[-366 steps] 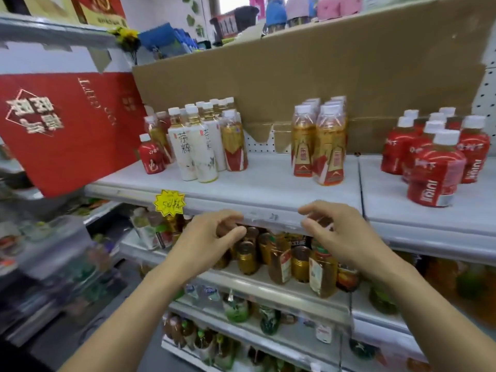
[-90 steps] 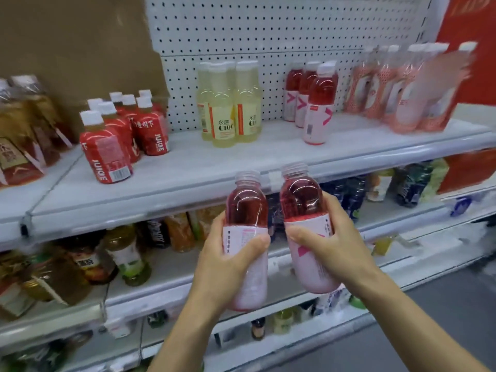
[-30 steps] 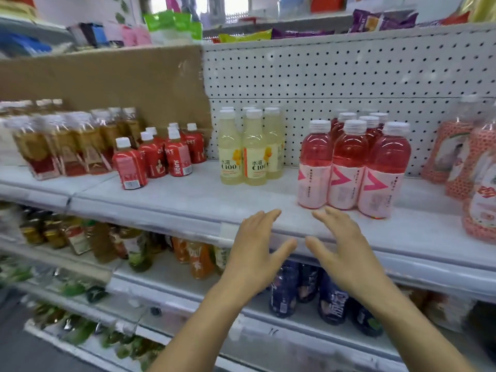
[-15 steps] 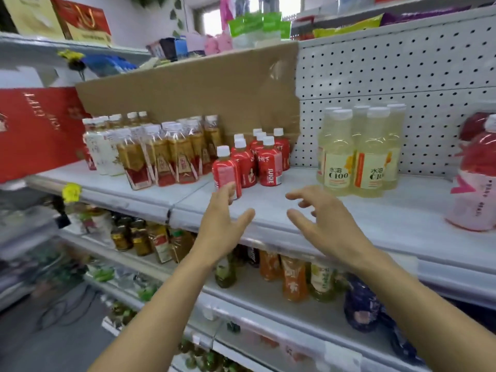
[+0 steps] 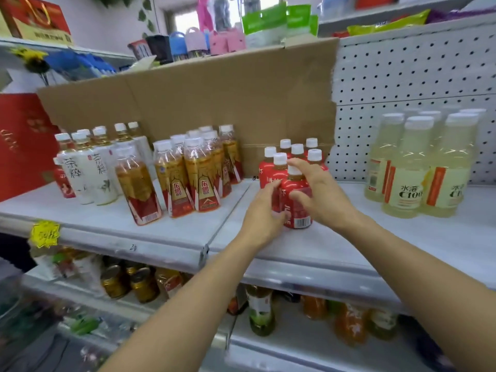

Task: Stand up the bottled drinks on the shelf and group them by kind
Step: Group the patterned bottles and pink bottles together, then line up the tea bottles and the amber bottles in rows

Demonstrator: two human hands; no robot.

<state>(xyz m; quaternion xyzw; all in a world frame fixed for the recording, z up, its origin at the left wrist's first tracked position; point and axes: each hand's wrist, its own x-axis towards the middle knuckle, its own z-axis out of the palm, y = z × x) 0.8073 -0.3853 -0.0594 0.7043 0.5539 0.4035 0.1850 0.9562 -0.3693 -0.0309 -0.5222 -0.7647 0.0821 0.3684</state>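
Fingers of left hand and right hand grasping red bottle, white shop shelf

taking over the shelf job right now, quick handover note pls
Left hand and right hand both grip the front red bottle of the red group, upright on the shelf.
Done: every bottle in view stands; amber bottles and yellow bottles are grouped.
Left: one stray red bottle sits far left by the white tea bottles; it probably belongs with the reds.
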